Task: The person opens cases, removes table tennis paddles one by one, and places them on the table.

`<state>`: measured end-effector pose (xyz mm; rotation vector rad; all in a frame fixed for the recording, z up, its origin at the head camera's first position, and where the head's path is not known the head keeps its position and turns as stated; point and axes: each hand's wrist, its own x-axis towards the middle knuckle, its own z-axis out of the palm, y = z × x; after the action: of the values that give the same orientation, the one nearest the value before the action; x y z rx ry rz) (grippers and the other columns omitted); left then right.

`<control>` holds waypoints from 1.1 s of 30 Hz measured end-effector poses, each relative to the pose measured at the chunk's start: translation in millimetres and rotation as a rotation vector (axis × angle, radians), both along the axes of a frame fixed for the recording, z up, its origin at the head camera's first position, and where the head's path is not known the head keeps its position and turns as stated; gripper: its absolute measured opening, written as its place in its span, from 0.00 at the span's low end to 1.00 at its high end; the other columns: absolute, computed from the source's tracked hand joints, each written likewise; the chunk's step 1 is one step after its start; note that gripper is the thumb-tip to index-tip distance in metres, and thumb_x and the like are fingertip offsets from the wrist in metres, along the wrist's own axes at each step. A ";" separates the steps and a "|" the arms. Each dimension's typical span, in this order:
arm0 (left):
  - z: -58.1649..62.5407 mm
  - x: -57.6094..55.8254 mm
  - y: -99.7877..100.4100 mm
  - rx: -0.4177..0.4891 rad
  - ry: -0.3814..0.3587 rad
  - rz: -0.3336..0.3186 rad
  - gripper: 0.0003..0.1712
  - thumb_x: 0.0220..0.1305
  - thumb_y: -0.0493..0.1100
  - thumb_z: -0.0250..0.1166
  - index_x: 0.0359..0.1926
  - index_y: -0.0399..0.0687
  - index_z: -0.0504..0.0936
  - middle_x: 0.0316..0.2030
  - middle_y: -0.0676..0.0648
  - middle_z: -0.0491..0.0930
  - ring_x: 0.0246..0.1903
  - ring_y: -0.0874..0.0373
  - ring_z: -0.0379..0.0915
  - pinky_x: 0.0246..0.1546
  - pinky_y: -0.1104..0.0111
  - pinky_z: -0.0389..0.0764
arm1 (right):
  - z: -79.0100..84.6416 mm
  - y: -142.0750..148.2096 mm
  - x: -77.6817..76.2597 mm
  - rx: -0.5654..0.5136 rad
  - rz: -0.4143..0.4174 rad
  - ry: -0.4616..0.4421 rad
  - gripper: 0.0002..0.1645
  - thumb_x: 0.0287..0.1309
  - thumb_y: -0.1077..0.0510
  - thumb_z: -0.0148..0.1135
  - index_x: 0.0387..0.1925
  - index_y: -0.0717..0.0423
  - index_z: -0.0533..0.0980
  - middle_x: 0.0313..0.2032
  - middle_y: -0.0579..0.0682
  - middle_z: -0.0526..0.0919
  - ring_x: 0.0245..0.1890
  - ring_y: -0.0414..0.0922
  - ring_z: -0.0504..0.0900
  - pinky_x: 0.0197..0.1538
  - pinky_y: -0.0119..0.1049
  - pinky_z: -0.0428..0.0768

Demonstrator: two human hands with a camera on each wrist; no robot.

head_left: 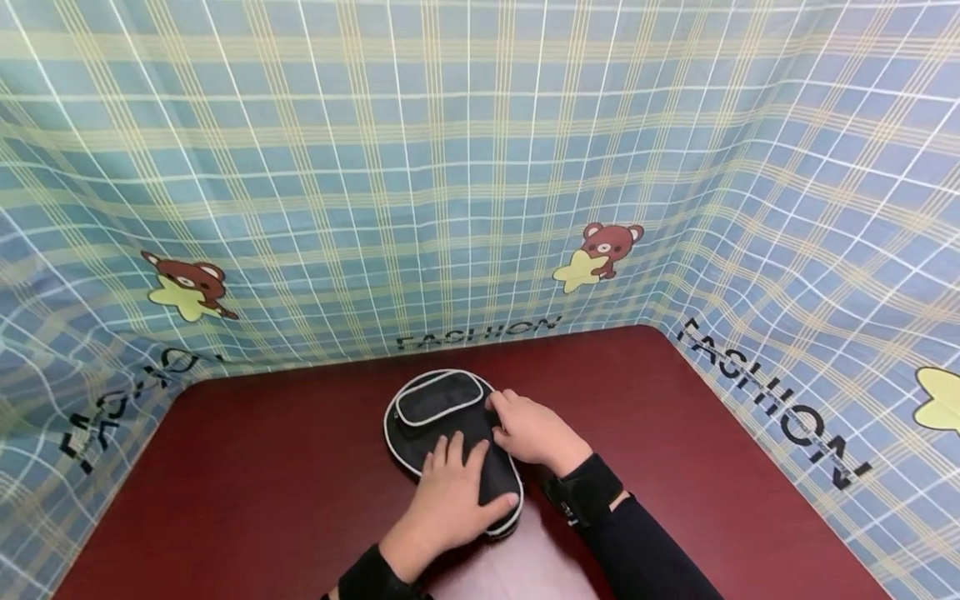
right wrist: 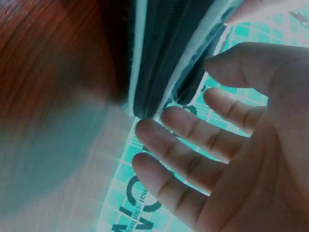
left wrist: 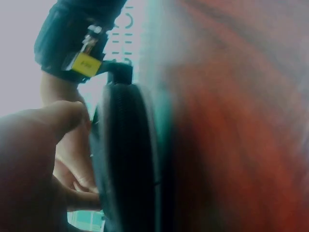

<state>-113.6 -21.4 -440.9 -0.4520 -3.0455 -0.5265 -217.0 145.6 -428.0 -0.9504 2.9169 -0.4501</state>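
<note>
A black table tennis bat case (head_left: 495, 479) with white piping lies flat, its rounded end away from me and its narrow end towards me. A small raised pocket (head_left: 441, 398) sits on the rounded part. My left hand (head_left: 450, 500) rests on the case's top with fingers spread, the thumb across the narrow end. At the right edge of the rounded part is my right hand (head_left: 534, 429). In the right wrist view its fingers (right wrist: 186, 135) are loosely extended, tips right by the case's zipped side (right wrist: 161, 58). The zip (left wrist: 126, 140) also shows in the left wrist view.
The case lies on a dark red table (head_left: 285, 467) with rounded far corners. A blue checked curtain (head_left: 465, 183) with printed bears and lettering rises behind the table and along both sides. Black bands (head_left: 585, 492) circle the wrists.
</note>
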 end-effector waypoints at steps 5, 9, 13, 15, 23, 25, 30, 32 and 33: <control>-19.5 8.8 16.4 0.010 -0.082 -0.010 0.47 0.59 0.76 0.58 0.72 0.58 0.68 0.69 0.28 0.60 0.69 0.25 0.53 0.60 0.31 0.64 | -22.4 15.3 7.1 0.035 -0.004 -0.050 0.25 0.69 0.51 0.59 0.64 0.52 0.72 0.55 0.52 0.76 0.52 0.48 0.80 0.53 0.44 0.80; -19.1 -3.9 12.5 -0.005 -0.114 -0.012 0.45 0.58 0.76 0.59 0.71 0.63 0.70 0.71 0.29 0.58 0.70 0.26 0.52 0.59 0.30 0.63 | -22.9 13.6 -4.0 0.042 0.002 -0.036 0.25 0.71 0.50 0.57 0.66 0.52 0.71 0.57 0.53 0.75 0.56 0.50 0.78 0.56 0.46 0.79; -6.1 -20.6 -0.9 -0.036 -0.111 -0.042 0.44 0.57 0.74 0.61 0.70 0.62 0.71 0.72 0.31 0.57 0.71 0.27 0.50 0.60 0.29 0.62 | -14.2 3.7 -23.5 0.030 0.014 0.021 0.25 0.73 0.49 0.55 0.65 0.54 0.70 0.57 0.54 0.75 0.56 0.50 0.77 0.56 0.45 0.78; 0.3 -25.3 -7.9 -0.053 -0.109 -0.064 0.43 0.58 0.73 0.61 0.70 0.61 0.70 0.73 0.31 0.56 0.72 0.28 0.49 0.62 0.30 0.60 | -9.7 -0.6 -29.9 0.000 0.005 0.042 0.25 0.72 0.47 0.55 0.64 0.55 0.70 0.57 0.55 0.74 0.56 0.51 0.77 0.56 0.46 0.77; 5.5 -25.4 -20.9 -0.071 -0.136 -0.136 0.42 0.59 0.73 0.60 0.70 0.61 0.69 0.74 0.34 0.54 0.74 0.29 0.45 0.63 0.29 0.57 | -11.2 -5.1 -35.2 -0.060 -0.024 0.058 0.43 0.68 0.40 0.59 0.77 0.50 0.56 0.71 0.58 0.62 0.69 0.57 0.66 0.65 0.50 0.73; 3.5 -24.0 -20.4 -0.062 -0.144 -0.144 0.43 0.59 0.75 0.59 0.70 0.61 0.69 0.74 0.34 0.53 0.74 0.29 0.44 0.63 0.28 0.56 | -13.4 -4.4 -33.7 -0.031 -0.004 0.046 0.45 0.69 0.40 0.58 0.78 0.46 0.53 0.75 0.58 0.57 0.72 0.57 0.62 0.67 0.51 0.71; -0.4 -19.5 -16.1 -0.030 -0.149 -0.154 0.47 0.56 0.79 0.59 0.68 0.60 0.70 0.75 0.34 0.51 0.75 0.30 0.41 0.63 0.27 0.53 | -15.6 -2.2 -29.1 -0.010 0.033 0.015 0.42 0.69 0.41 0.59 0.78 0.44 0.55 0.77 0.56 0.54 0.74 0.53 0.63 0.68 0.48 0.70; -1.7 -16.4 -15.1 -0.033 -0.152 -0.151 0.47 0.55 0.79 0.60 0.68 0.60 0.70 0.75 0.35 0.51 0.75 0.30 0.41 0.64 0.27 0.52 | -15.9 -1.6 -26.7 -0.017 0.042 -0.007 0.42 0.69 0.41 0.59 0.77 0.45 0.57 0.77 0.56 0.54 0.72 0.52 0.66 0.66 0.47 0.73; -2.5 -14.7 -14.9 -0.032 -0.153 -0.150 0.47 0.55 0.79 0.60 0.68 0.60 0.70 0.75 0.35 0.51 0.75 0.30 0.40 0.64 0.27 0.52 | -16.0 -1.4 -25.3 -0.020 0.046 -0.020 0.41 0.69 0.41 0.59 0.77 0.45 0.57 0.77 0.56 0.53 0.71 0.52 0.68 0.65 0.46 0.74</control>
<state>-128.3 -36.4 -443.4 -0.6762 -3.1867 -0.5422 -242.4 144.2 -443.9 -1.0065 2.8718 -0.4835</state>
